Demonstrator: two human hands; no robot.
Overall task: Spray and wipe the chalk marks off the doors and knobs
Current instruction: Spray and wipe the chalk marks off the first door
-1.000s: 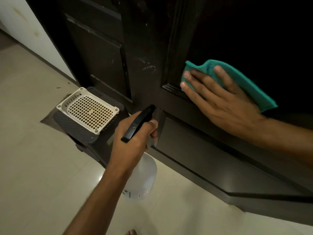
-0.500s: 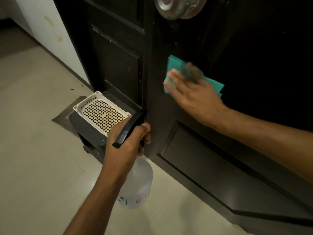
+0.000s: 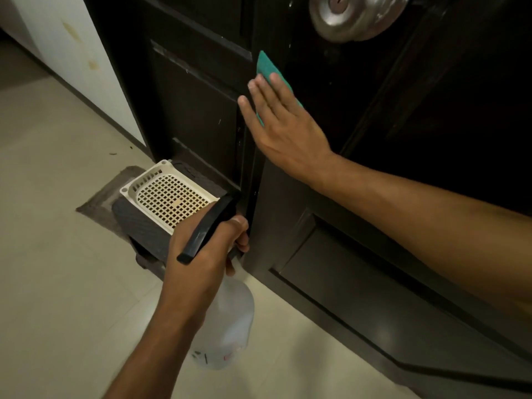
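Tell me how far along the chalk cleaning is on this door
Midway, by the look of it. The dark panel under the right hand shows no obvious chalk. In hand: that hand presses the teal cloth flat on the door's edge stile, while the left hand grips the spray bottle. Left: the metal knob has whitish smudges, and pale specks remain on the door near it.

The door (image 3: 359, 133) was very dark brown, its knob (image 3: 357, 15) dull silver. The cloth (image 3: 269, 69) was teal. The spray bottle (image 3: 227, 326) was translucent white with a black trigger head. A cream basket (image 3: 169, 194) showed a square grid pattern. The floor (image 3: 57, 283) was pale beige tile.
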